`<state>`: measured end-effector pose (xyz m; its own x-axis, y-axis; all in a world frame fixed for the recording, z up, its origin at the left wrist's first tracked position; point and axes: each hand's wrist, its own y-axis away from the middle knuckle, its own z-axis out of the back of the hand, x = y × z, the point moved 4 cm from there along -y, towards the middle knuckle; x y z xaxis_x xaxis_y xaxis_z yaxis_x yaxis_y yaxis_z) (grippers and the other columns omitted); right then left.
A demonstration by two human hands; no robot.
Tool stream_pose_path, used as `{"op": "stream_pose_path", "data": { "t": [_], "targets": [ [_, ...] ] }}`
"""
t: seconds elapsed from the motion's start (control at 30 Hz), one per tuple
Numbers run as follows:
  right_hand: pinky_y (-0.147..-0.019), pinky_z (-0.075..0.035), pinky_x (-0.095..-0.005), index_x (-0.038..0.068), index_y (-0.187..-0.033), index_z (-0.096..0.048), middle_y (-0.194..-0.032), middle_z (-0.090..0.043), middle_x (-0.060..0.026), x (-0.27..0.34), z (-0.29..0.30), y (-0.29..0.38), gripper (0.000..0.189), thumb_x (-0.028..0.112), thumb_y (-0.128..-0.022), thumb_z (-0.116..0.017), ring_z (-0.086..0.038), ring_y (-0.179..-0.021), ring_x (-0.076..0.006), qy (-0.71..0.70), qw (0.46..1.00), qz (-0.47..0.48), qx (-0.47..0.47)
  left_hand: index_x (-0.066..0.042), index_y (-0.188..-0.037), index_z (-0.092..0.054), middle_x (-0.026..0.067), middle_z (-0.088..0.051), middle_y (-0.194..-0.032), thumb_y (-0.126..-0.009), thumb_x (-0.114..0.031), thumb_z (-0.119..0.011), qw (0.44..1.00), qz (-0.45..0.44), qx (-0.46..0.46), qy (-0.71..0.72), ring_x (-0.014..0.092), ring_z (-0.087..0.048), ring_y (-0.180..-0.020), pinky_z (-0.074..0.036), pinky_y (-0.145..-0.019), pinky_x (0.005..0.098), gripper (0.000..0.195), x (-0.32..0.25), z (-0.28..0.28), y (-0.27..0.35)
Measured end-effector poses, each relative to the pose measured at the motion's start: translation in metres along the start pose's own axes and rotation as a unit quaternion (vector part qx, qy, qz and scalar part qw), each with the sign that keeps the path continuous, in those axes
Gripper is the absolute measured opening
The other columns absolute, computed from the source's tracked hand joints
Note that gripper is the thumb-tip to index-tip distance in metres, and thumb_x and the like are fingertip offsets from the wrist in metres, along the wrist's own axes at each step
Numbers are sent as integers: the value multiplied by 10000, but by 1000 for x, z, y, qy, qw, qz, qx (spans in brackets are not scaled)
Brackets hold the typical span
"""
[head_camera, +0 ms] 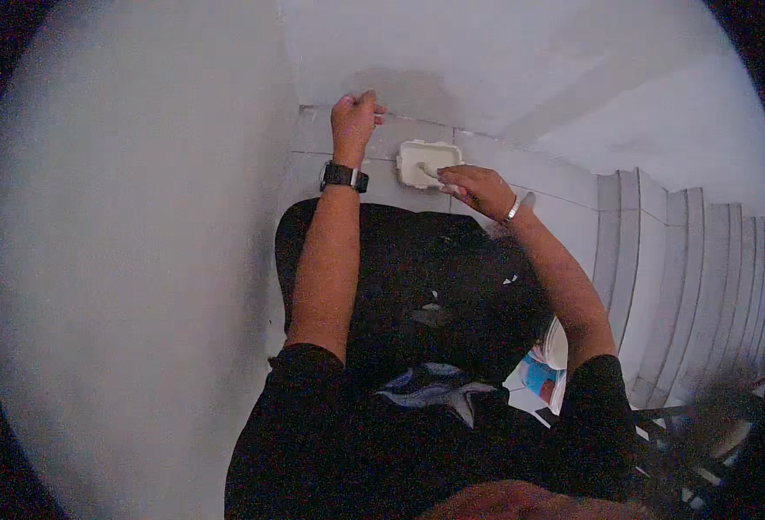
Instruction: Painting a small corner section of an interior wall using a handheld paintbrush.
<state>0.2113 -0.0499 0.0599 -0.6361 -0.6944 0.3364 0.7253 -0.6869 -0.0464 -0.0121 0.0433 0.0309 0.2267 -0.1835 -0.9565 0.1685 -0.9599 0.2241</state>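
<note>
A small cream-coloured plastic tray (408,175) sits on the tiled floor before me, with pale paint or filler in it. My right hand (480,188) grips a whitish tool (429,171), whose far end reaches into the tray; it may be a brush, but its head is not clear. To the left of the tray, my left hand (356,120) hovers near the foot of the wall, fingers partly curled. Whether it holds something small cannot be made out. A black watch (343,177) is on the left wrist and a light bracelet (513,208) on the right.
Walls rise on the left (129,227) and ahead (519,58); a darker patch (415,88) marks the front one. Steps (629,260) run along the right. A bucket with a blue label (541,377) stands by my right side, and a dark railing (675,448) lies beyond it.
</note>
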Motion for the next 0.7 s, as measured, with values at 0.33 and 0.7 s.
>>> {"op": "stream_pose_path", "data": {
  "t": [0.33,0.7],
  "targets": [
    [-765,-488,-327,83,-994,-554,-1005,-599,-69,0,-11,-5,179,142,-825,-544,-595,-899,-209,-43,998,-43,-19,12,-793,-573,116,-628,-734,-822,-215,-507,999,-10,-13,-41,166,-595,-595,-478,-522,275,238,0,2,2],
    [-675,-518,-290,-14,-958,-528,-819,-612,-116,-63,-2,31,240,210,-876,-513,-619,-752,-179,-405,795,-273,-359,40,-812,-516,137,-612,-678,-826,-219,-522,999,-16,3,-34,161,-581,-537,-465,-500,262,260,0,3,5]
  ]
}}
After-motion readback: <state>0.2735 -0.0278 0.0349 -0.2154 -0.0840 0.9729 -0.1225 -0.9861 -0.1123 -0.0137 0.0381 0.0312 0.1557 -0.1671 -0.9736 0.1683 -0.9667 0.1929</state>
